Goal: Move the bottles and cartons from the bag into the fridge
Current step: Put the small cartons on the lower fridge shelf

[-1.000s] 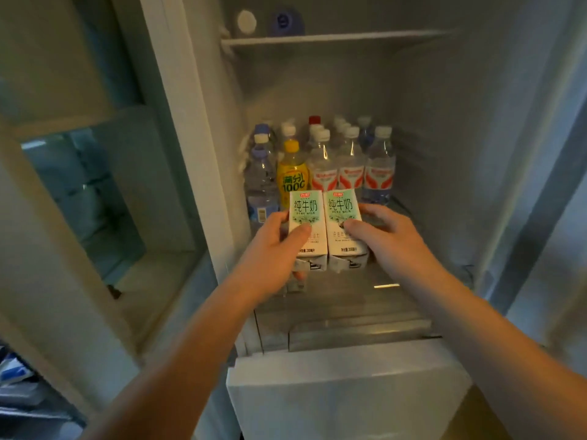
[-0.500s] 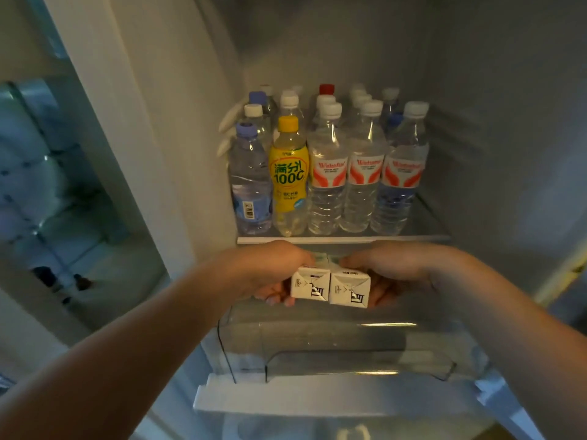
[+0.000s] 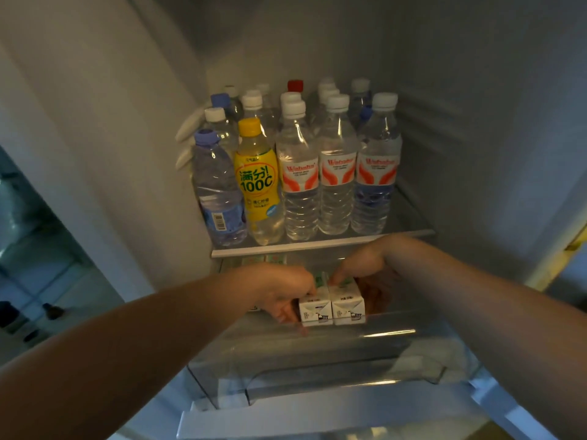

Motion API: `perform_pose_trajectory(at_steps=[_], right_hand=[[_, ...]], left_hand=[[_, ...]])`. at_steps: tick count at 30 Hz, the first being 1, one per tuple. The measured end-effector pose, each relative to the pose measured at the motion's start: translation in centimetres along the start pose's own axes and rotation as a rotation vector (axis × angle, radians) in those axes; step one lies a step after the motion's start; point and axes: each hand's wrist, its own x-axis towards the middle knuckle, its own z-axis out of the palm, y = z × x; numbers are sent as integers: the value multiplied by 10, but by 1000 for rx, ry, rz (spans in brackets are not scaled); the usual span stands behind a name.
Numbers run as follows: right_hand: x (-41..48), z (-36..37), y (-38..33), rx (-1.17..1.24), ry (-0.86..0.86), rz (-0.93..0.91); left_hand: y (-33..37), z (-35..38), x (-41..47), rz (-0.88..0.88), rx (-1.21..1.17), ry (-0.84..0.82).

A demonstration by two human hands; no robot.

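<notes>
Two cartons side by side and touching, end faces toward the camera: left carton (image 3: 315, 309), right carton (image 3: 347, 305). Both sit low inside the clear drawer (image 3: 317, 360), just under the glass shelf (image 3: 317, 244). Left grip (image 3: 282, 293) curls round the outer side of the left carton. Right grip (image 3: 365, 265) clamps the right carton, thumb on top, fingers down its far side. Contact with the drawer floor: cannot tell. On the shelf above, a yellow bottle (image 3: 257, 179) stands among rows of water bottles (image 3: 336, 173).
</notes>
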Motion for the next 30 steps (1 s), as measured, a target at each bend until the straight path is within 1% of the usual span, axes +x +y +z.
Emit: perform_pose_trajectory(at_steps=[5, 8, 10, 12, 14, 16, 18, 20, 22, 24, 27, 30], right_hand=[[17, 0, -5, 7, -18, 21], [31, 0, -5, 107, -3, -14], [36, -2, -4, 142, 12, -69], [39, -5, -3, 144, 62, -116], [42, -8, -1, 146, 97, -136], [43, -8, 1, 115, 117, -116], [44, -7, 1, 25, 140, -95], [44, -6, 0, -63, 100, -73], [48, -4, 0, -78, -5, -18], [54, -3, 2, -70, -46, -18], [56, -2, 3, -26, -35, -63], [58, -3, 3, 71, -3, -102]], left_hand=[[-8, 6, 17, -28, -45, 34], [-11, 2, 25, -34, -18, 74], [-12, -2, 29, -5, 87, 149], [-14, -6, 31, 30, 197, 216], [-15, -7, 30, 91, 273, 276], [-12, -10, 21, 193, 479, 392], [-11, -14, 16, 263, 732, 451], [-12, -15, 16, 212, 936, 410], [-16, -16, 19, 117, 1054, 318], [-20, -16, 22, 97, 1100, 266], [-21, -16, 27, 143, 1116, 289], [-23, -16, 31, 168, 1114, 333]])
